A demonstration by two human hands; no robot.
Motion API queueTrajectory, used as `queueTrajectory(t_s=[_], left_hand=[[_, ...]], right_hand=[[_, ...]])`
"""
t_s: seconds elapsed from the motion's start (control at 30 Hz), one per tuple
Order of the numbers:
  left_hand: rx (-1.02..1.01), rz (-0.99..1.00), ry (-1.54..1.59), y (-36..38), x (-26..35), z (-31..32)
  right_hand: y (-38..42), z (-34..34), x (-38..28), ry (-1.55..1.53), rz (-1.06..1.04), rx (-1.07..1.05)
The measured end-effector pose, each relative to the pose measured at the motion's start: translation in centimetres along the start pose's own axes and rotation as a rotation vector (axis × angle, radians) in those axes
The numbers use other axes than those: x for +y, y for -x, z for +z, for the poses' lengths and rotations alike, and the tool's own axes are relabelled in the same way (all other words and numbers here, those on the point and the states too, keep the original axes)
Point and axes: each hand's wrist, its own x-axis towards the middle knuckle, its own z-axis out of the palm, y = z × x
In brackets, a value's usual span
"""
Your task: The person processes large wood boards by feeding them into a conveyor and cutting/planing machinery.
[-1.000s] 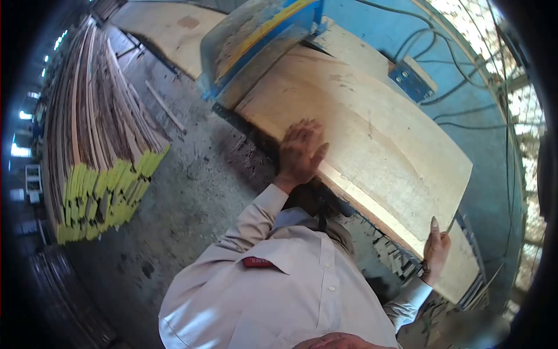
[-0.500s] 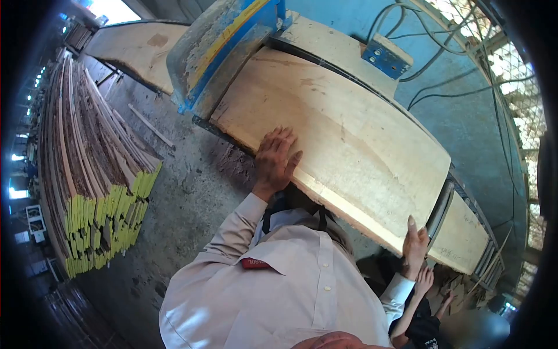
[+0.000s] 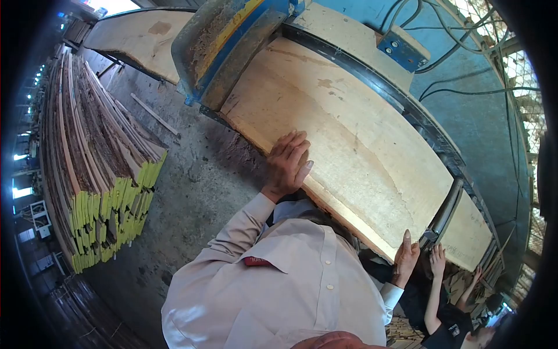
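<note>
**Two hands on a wide sheet of wood at a blue machine**

The head view looks down over a pale shirt [image 3: 279, 291] to a broad, light sheet of wood [image 3: 349, 145] lying flat on the bed of a blue machine [image 3: 232, 41]. The left hand [image 3: 289, 164] lies open and palm down on the near edge of the sheet, fingers spread and pointing across the surface. The right hand [image 3: 405, 259] sits at the sheet's near corner, fingers curled around the edge and one finger raised upright against it. Just beside that corner a dark roller [image 3: 444, 212] crosses the bed, with a second sheet [image 3: 468, 235] beyond it. Below the right hand, another person's hand [image 3: 437, 260] reaches up toward the roller, its arm trailing to a dark sleeve. To the left, on the grey concrete floor [image 3: 192, 192], stands a tall stack of thin boards [image 3: 99, 174] whose ends are painted yellow-green. A loose stick [image 3: 154, 114] lies on the floor near the machine.
</note>
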Motion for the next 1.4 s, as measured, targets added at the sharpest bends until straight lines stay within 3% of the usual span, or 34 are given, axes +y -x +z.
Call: queueTrajectory(t_s=[0.1,0.23,0.3,0.33,0.5,0.57,0.67,0.7,0.8,0.97,1.17,1.27,1.3,1.37,1.4], left_hand=[[-0.001,0.027,0.043,-0.2,-0.9,0.3],[-0.030,0.083,0.053,-0.3,-2.0,1.0],[-0.045,0.109,0.048,0.2,-2.6,1.1],[-0.060,0.114,0.050,0.4,-2.8,1.2],[-0.153,0.152,0.026,2.5,-4.5,2.5],[-0.171,0.156,-0.024,3.3,-5.4,3.2],[-0.221,0.154,-0.006,2.7,-5.1,3.6],[-0.229,0.152,0.001,2.2,-4.7,3.4],[-0.193,0.164,0.010,2.7,-4.2,2.7],[-0.191,0.221,-0.016,3.6,-4.6,3.3],[-0.165,0.251,-0.047,4.6,-5.5,4.7],[-0.184,0.306,-0.066,5.1,-5.6,4.2],[-0.200,0.321,-0.057,5.7,-5.9,3.9],[-0.231,0.352,-0.022,5.6,-6.6,4.8],[-0.238,0.368,-0.073,6.2,-7.5,5.5]], right_hand=[[0.9,1.7,-0.7,-0.028,0.055,0.049],[1.5,3.6,0.4,-0.016,-0.143,0.142],[3.3,5.6,-0.5,0.190,0.056,0.140],[3.4,5.8,1.7,0.120,-0.056,0.198],[5.0,6.3,6.8,0.003,0.044,0.271],[5.0,5.8,8.4,0.151,0.130,0.283],[4.3,6.2,8.7,0.127,0.186,0.287],[4.0,5.8,9.4,-0.001,0.133,0.223],[3.5,3.9,12.7,0.006,0.129,0.209],[3.7,5.5,13.0,-0.110,-0.049,0.228],[5.5,6.7,13.6,-0.177,-0.067,0.223],[7.5,8.2,13.5,-0.059,-0.038,0.327],[8.6,8.1,12.7,0.194,0.080,0.350],[8.4,6.8,17.5,0.197,0.063,0.287],[9.0,7.1,18.2,0.237,0.054,0.358]])
